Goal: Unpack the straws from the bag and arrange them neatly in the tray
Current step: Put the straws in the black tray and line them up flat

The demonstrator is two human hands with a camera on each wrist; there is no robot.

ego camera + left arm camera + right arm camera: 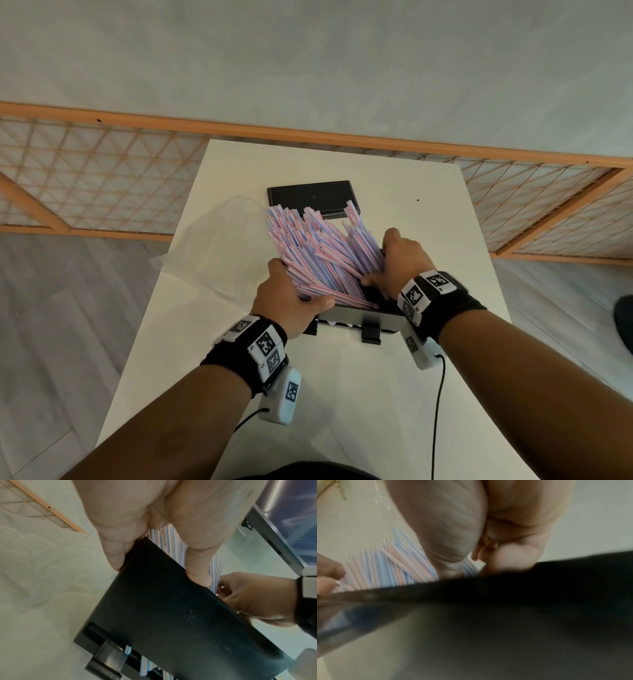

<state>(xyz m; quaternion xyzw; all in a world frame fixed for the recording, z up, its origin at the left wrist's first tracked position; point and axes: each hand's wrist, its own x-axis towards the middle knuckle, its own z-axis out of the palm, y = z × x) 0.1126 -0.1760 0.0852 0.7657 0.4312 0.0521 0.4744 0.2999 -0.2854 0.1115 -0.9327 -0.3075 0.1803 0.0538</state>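
I see both forearms reaching forward over the white desk, wrists banded with tagged camera units. My left hand sits at the near left corner of the black tray, thumb hooked over the near edge onto the straws and fingers curled down the outside of the left wall; the left wrist view shows those fingers pressed on the tray's dark wall. My right hand is on the tray's right side, fingers curled in against the straw pile and thumb tucked low among it; whether it actually grips any straws I cannot tell. The pink-and-blue straws lie in the tray in a loose fan, far ends splayed. The clear bag lies crumpled left of the tray. A black lid lies just behind.
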